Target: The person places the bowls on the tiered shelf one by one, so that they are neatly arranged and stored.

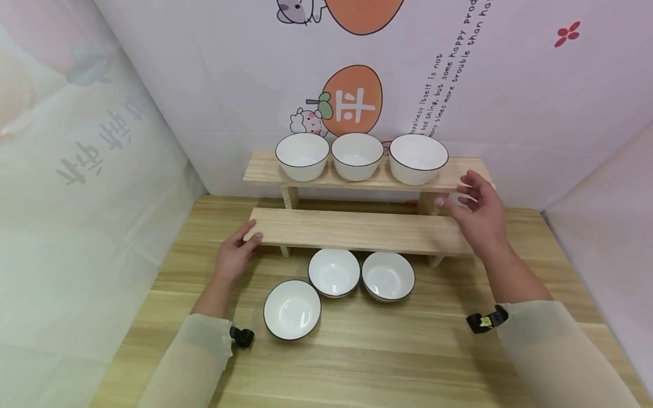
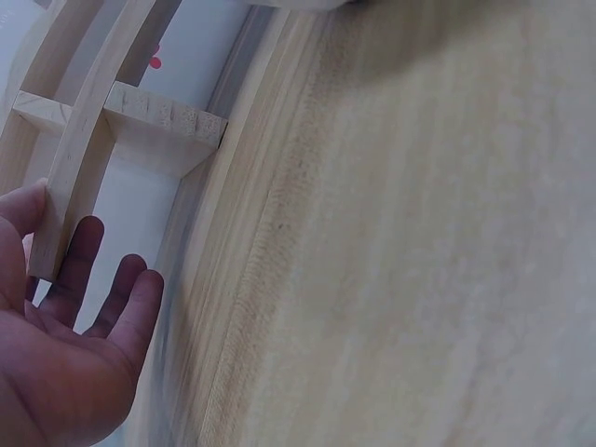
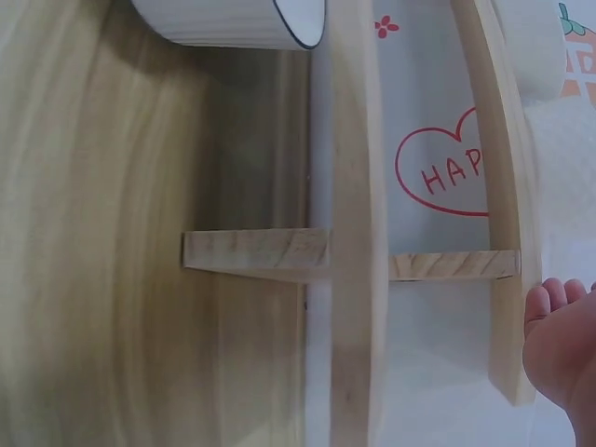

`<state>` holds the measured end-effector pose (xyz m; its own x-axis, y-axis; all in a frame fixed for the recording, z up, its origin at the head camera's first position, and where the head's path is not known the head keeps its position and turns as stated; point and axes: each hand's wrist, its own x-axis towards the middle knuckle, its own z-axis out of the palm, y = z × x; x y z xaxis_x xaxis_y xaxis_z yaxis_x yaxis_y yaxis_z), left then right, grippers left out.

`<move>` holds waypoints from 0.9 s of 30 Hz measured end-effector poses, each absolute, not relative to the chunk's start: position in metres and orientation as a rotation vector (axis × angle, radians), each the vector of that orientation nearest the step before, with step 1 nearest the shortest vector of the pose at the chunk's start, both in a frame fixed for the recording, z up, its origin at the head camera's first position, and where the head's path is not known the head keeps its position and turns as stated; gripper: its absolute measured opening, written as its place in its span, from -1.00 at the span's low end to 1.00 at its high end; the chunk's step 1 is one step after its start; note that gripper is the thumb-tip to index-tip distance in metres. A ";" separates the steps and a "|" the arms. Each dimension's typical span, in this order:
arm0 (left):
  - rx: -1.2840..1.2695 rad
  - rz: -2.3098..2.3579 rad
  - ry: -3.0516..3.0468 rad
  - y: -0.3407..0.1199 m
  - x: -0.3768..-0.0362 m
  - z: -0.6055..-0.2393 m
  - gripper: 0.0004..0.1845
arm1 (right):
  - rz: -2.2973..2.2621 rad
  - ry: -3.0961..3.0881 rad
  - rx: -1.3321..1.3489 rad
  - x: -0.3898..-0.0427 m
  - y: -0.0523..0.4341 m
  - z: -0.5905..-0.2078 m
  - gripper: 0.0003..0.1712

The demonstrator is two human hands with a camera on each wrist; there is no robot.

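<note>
On the wooden table [image 1: 388, 351], the two-tier shelf [image 1: 357, 229] sits between both hands: left hand [image 1: 236, 255] touches its lower-tier end, right hand [image 1: 476, 212] hovers, fingers spread, at its opposite end.

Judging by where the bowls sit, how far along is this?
About half, it seems. Done: three white bowls stand in a row on the top shelf. In hand: no bowl; the left hand touches the lower shelf at its left end, and the right hand is open near the rack's right end. Left: three bowls on the table, lower shelf bare.
</note>
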<state>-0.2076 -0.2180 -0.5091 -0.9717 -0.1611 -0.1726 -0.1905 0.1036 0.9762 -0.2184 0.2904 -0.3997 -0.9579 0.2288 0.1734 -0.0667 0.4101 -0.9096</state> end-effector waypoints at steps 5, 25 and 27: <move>-0.347 2.068 2.341 -0.218 -0.207 -0.511 -0.36 | 1.560 -2.410 -0.113 -0.211 0.298 -0.407 0.07; -0.340 2.099 2.345 -0.216 -0.208 -0.512 -0.39 | 1.407 -2.610 -0.236 -0.198 0.341 -0.448 0.11; -0.344 2.107 2.339 -0.216 -0.208 -0.512 -0.39 | 1.403 -2.632 -0.259 -0.197 0.345 -0.452 0.14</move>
<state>-0.2081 -0.2163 -0.5121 -0.9761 -0.1769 -0.1261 -0.1438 0.0912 0.9854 -0.1970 0.3450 -0.4520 -0.9741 0.2206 0.0489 0.0823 0.5482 -0.8323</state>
